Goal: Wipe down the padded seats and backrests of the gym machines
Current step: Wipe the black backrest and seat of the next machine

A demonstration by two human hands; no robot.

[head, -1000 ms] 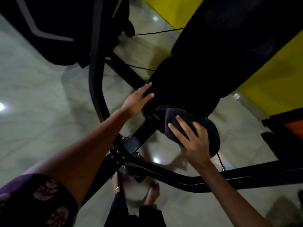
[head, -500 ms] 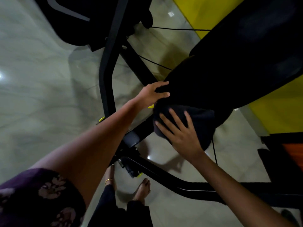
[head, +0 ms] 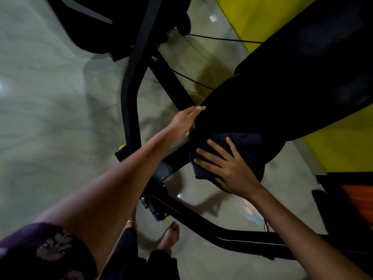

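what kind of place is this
Most likely a gym. A black padded seat sits on a black metal machine frame, thin cables run across behind it, and the wall is bright yellow over a polished floor. The right hand presses a dark cloth on the pad.

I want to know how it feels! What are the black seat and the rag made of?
The black seat looks like smooth padded vinyl or leather, with a faint sheen. The rag under the right hand looks like soft, matte woven cloth, since it folds and bunches.
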